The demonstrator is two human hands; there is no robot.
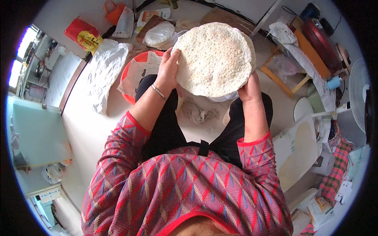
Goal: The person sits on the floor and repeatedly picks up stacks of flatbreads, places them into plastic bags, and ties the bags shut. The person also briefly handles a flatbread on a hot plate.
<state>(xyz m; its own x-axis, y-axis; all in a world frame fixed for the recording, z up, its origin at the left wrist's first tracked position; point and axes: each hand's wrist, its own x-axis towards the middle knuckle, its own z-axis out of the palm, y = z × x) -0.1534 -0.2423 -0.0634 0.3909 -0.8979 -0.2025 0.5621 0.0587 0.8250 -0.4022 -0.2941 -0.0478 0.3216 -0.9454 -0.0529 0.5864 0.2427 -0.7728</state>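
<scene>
A stack of large round flatbreads (215, 60), pale and pitted with lightly browned patches, is held up in front of me above my knees. My left hand (169, 69) grips its left edge, thumb on top; a bracelet is on that wrist. At the lower right edge, my right hand (250, 88) holds the breads, its fingers mostly hidden beneath them. Part of a clear plastic bag (226, 96) shows under the near edge. Beyond my left hand, more round flatbreads (159, 34) lie under clear plastic on the floor.
A red basin (125, 73) with paper stands by my left knee. White plastic sheeting (104, 70) lies left of it, near a red and yellow bag (84, 35). A crumpled cloth (199, 112) lies between my feet. At right are a wooden frame (277, 79) and a fan (358, 94).
</scene>
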